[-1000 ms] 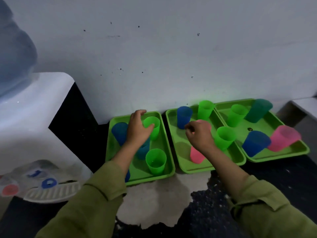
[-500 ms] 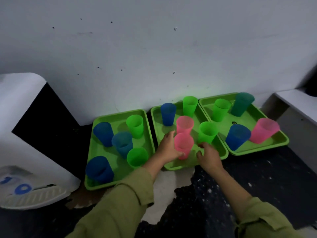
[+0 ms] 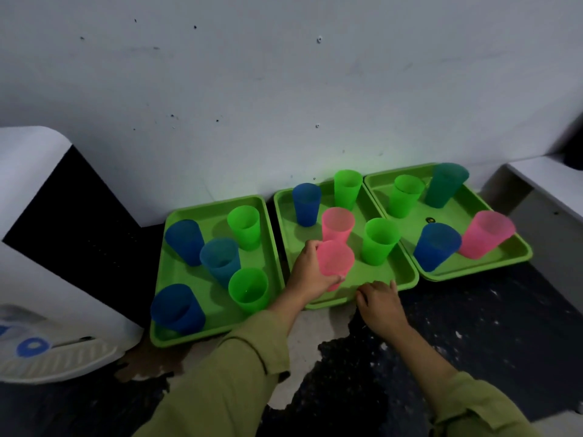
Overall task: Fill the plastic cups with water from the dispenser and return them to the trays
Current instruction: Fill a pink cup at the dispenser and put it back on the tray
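Note:
Three green trays stand in a row against the wall: the left tray (image 3: 176, 272), the middle tray (image 3: 397, 269) and the right tray (image 3: 504, 263). Each carries several plastic cups in blue, green, pink and teal. My left hand (image 3: 307, 272) grips a pink cup (image 3: 336, 263) standing at the front of the middle tray. A second pink cup (image 3: 337, 223) stands just behind it. My right hand (image 3: 380, 305) rests on the front rim of the middle tray, fingers loosely bent, holding nothing. The white water dispenser (image 3: 47, 279) is at the far left.
The dispenser's drip grille (image 3: 60, 357) and a blue tap button (image 3: 31, 346) sit at the lower left. A pale wall rises right behind the trays. The dark speckled floor has a worn pale patch (image 3: 315, 335) in front of the trays. A low white ledge (image 3: 542, 184) is at the far right.
My left hand left the left tray and now grips the front pink cup in the middle tray. My right hand dropped to that tray's front rim. The view shifted right.

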A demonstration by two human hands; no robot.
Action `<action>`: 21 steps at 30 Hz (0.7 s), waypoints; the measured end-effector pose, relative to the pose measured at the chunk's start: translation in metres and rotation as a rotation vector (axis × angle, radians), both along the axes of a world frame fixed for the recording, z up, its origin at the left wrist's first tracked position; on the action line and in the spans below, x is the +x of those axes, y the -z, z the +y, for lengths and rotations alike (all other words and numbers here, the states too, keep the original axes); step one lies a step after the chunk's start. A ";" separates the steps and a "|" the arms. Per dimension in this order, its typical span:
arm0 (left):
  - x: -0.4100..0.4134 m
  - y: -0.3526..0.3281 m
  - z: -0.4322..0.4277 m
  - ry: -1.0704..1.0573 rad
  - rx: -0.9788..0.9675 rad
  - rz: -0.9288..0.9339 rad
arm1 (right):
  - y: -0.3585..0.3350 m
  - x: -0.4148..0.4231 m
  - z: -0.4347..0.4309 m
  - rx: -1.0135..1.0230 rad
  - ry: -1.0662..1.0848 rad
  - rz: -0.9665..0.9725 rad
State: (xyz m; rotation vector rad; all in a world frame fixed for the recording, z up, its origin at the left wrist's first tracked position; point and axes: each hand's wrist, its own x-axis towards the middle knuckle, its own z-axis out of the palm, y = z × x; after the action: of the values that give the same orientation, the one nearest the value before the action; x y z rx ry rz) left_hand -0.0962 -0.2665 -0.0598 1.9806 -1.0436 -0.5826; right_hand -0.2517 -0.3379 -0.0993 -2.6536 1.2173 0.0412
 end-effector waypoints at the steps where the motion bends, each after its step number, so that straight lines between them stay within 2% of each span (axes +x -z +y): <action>1: -0.001 -0.002 0.004 -0.003 -0.021 0.006 | 0.000 0.000 0.000 0.009 0.001 0.001; 4: -0.002 -0.016 0.017 0.002 -0.109 0.039 | -0.006 0.004 0.000 0.069 0.032 -0.040; 8: 0.000 -0.042 0.042 0.018 -0.254 0.122 | -0.025 0.015 0.009 0.215 0.081 -0.373; 13: 0.011 -0.077 0.090 0.007 -0.376 0.174 | -0.072 0.035 0.045 0.295 -0.195 -0.714; 16: 0.021 -0.092 0.124 -0.003 -0.404 0.151 | -0.101 0.049 0.078 0.373 -0.356 -0.803; 21: 0.041 -0.095 0.188 -0.006 -0.417 0.172 | -0.126 0.077 0.140 0.452 -0.447 -0.922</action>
State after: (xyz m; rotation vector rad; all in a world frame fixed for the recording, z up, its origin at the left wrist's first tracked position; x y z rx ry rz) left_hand -0.0549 -0.0781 0.0352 1.5417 -0.9622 -0.4776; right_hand -0.1752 -0.1984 0.0270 -2.0515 0.2658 -0.6643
